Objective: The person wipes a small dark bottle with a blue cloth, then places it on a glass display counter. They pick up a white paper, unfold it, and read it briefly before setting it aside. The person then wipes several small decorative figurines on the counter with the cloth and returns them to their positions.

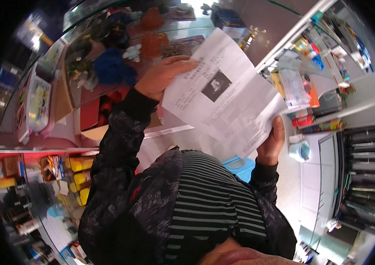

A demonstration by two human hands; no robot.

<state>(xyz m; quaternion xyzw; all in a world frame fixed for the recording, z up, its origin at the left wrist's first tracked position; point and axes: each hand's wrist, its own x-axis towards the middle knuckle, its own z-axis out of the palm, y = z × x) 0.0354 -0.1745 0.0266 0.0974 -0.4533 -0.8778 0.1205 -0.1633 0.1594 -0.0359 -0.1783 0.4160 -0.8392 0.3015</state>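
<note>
A creased white sheet of paper (240, 102) is stretched out in front of me, tilted, with printed lines of writing and a dark printed picture in its middle. My left hand (167, 74) grips its left edge, the thumb lying on the printed side. At the lower right edge, my right hand (272, 140) holds the sheet with its thumb up and the fingers hidden behind the paper. Behind the sheet, close to my left hand, a crumpled blue cloth or bag (113, 66) lies among small ornaments on a glass shelf.
Orange pots or figurines (152, 44) and a dark blue box (229, 21) stand on the glass shelves ahead. An open cardboard box (91, 122) is at left, near a clear plastic bin (38, 102). Yellow containers (81, 169) fill a lower-left shelf. A light blue plastic item (240, 167) sits below the paper.
</note>
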